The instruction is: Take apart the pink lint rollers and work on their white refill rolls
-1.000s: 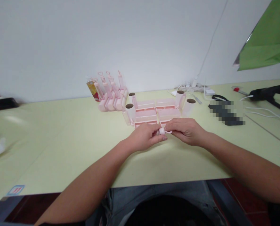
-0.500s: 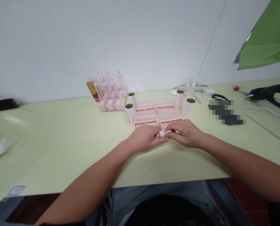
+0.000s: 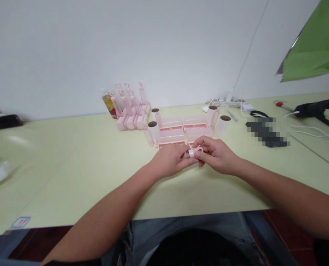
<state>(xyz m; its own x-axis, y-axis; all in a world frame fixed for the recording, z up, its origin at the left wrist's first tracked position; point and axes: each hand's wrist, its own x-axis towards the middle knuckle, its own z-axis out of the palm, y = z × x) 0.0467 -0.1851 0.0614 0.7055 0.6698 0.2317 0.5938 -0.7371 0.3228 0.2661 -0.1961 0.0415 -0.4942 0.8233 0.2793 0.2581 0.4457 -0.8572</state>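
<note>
Head view: left hand (image 3: pixel 169 157) grips small tube, mostly hidden, its white cap (image 3: pixel 191 153) facing right hand (image 3: pixel 219 156). Left fingers curled around tube; right fingers pinch cap's loop. Tube just in front of pink trays (image 3: pixel 171 137), over counter (image 3: pixel 84 166). Looped pink wands (image 3: pixel 127 108) stand farther back, left of trays. Rolls (image 3: pixel 153 133) beside trays.

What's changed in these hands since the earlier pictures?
The right hand has shifted its grip on the pale pink plastic loop, which looked narrower before and now shows its opening. The left hand keeps its hold; the standing, pink plastic tubes haven't moved.
</note>
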